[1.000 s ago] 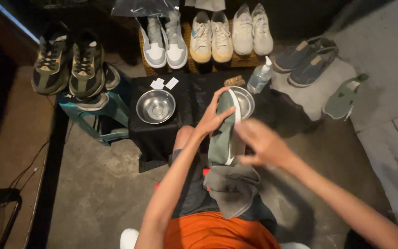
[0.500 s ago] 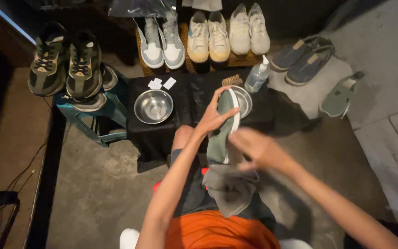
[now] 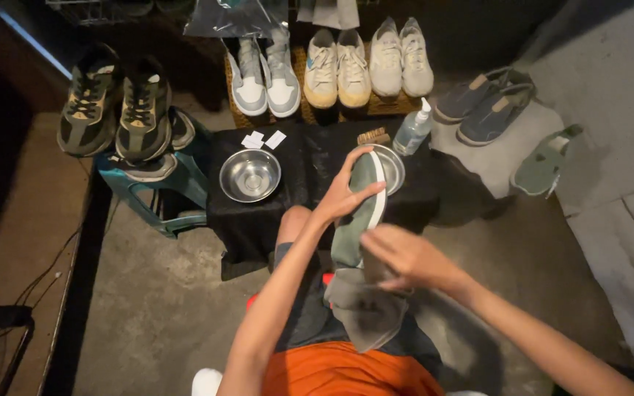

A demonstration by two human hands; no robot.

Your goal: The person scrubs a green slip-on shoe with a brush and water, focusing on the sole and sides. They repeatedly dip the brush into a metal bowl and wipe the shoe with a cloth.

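My left hand [image 3: 343,194] grips the toe end of a green slip-on shoe [image 3: 357,213] with a white sole edge, held upright over my lap. My right hand [image 3: 398,257] presses on the lower part of that shoe, just above a grey cloth [image 3: 361,308] that hangs down from under it onto my thighs. The heel of the shoe is hidden by the right hand and the cloth. Whether the right hand holds the cloth cannot be told.
A black-draped low table [image 3: 310,158] holds two steel bowls [image 3: 249,175], a brush [image 3: 373,136] and a clear pump bottle [image 3: 413,128]. Several pairs of sneakers [image 3: 335,62] line the back. Olive sneakers [image 3: 115,103] sit on a teal stool. Grey shoes [image 3: 486,103] and a green shoe [image 3: 544,165] lie right.
My right hand has slid down and left along the shoe toward the cloth. The left hand keeps its grip on the toe. The view has shifted slightly.
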